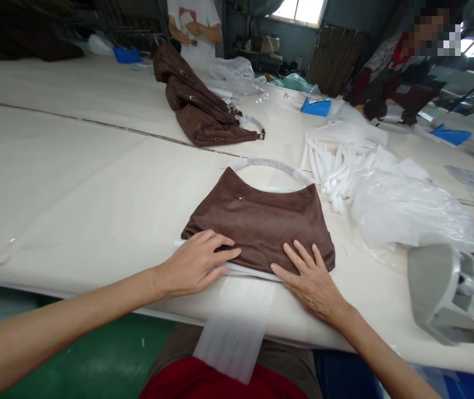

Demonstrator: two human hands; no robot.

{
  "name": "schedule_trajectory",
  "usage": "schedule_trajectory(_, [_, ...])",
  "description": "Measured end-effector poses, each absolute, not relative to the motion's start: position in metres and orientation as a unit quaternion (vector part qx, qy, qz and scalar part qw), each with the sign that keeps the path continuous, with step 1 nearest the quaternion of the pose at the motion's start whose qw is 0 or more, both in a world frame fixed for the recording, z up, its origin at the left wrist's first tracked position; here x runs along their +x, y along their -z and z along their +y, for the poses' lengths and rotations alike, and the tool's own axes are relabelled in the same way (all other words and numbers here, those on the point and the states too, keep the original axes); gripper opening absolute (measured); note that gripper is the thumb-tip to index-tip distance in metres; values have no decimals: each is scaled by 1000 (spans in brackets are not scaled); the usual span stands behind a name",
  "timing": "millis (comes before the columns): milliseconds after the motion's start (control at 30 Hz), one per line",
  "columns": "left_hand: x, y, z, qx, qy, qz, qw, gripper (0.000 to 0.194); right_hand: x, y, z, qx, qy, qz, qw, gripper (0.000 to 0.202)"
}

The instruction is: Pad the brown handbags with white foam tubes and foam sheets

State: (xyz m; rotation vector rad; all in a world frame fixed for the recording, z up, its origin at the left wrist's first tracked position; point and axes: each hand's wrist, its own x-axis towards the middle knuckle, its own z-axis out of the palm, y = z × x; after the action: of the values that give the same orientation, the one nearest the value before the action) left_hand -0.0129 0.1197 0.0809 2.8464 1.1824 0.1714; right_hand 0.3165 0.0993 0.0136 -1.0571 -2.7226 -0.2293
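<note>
A brown leather handbag (262,221) lies flat on the white table in front of me, its zipped side facing up. White wrapping covers its curved strap (270,163), which points away from me. My left hand (199,260) rests on the bag's lower left edge, fingers stretched out. On the lower right part my right hand (309,277) lies flat with its fingers spread. From under the bag a strip of translucent white foam sheet (237,327) comes out and hangs over the table's front edge.
Several brown handbags (204,105) lie overlapped farther back. To the right are white foam strips (332,172), clear plastic bags (411,205) and a grey tape dispenser (440,293). Blue holders (315,106) stand on the table (75,183). Two people are at the far side.
</note>
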Motion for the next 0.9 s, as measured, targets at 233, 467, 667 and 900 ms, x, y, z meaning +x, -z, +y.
schedule_trajectory(233, [30, -92, 166, 909, -46, 414, 14, 42, 317, -15, 97, -368, 71, -923, 89, 67])
schedule_trajectory(467, [15, -40, 155, 952, -76, 291, -52, 63, 315, -25, 88, -380, 2, -922, 75, 69])
schedule_trajectory(667, [11, -38, 161, 954, -90, 256, -125, 66, 307, -84, 131, -429, -267, -847, 165, 33])
schedule_trajectory(900, [10, -40, 160, 947, -119, 246, -168, 73, 264, -103, 302, -629, -140, -754, 122, 33])
